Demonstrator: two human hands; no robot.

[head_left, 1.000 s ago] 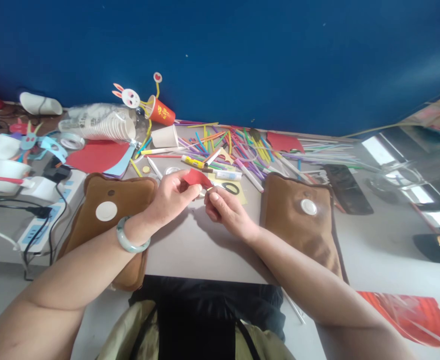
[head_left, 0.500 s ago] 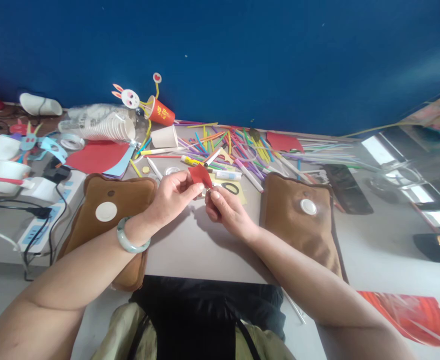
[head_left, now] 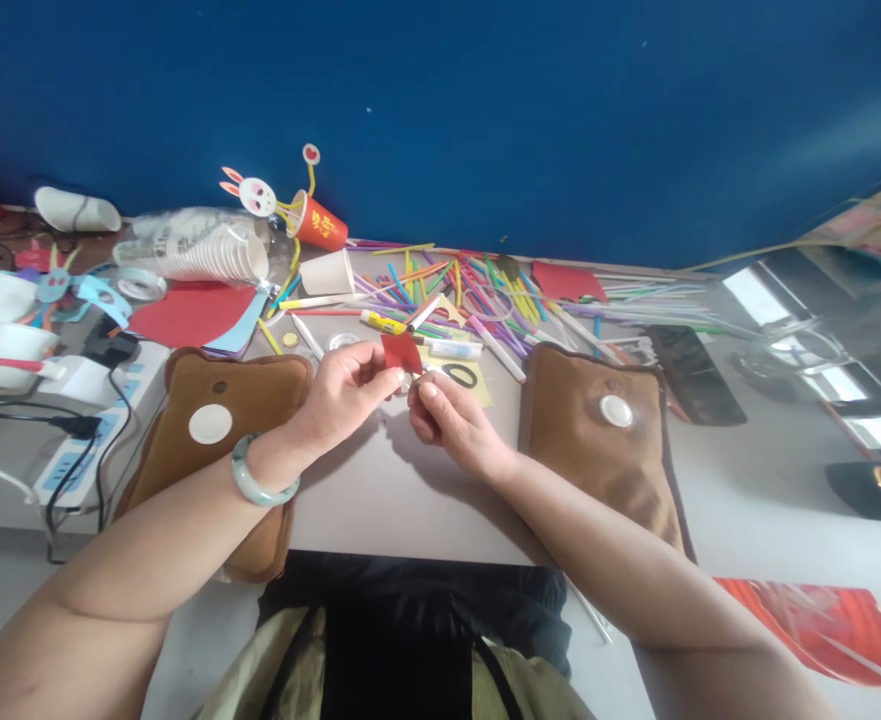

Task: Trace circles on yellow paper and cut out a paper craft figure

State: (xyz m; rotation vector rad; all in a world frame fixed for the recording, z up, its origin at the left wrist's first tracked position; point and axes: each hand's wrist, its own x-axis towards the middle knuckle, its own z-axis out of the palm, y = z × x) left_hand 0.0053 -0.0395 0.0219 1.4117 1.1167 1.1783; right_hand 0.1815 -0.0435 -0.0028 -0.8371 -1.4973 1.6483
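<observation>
A small piece of red paper (head_left: 402, 352) is pinched between the thumb and fingers of my left hand (head_left: 348, 395), above the middle of the table. My right hand (head_left: 447, 412) is closed close to the paper's lower edge, thumb against curled fingers. A small shiny bit shows at its fingertips; what it belongs to is hidden in the hand. Just behind the hands lie a yellow sheet (head_left: 479, 388) with a black oval on it, and a white marker (head_left: 455, 349).
Brown cushion-like pouches flank my hands, the left pouch (head_left: 260, 385) and the right pouch (head_left: 567, 420). Colourful sticks (head_left: 477, 290) pile along the wall. Paper cups (head_left: 215, 255) in plastic, a rabbit-decorated red cup (head_left: 324, 222), a power strip (head_left: 72, 465) and a dark phone-like slab (head_left: 695, 375) surround them.
The red paper has turned slightly and shifted a little between my fingers. Both hands stay close together in nearly the same place. The whole view has moved very slightly.
</observation>
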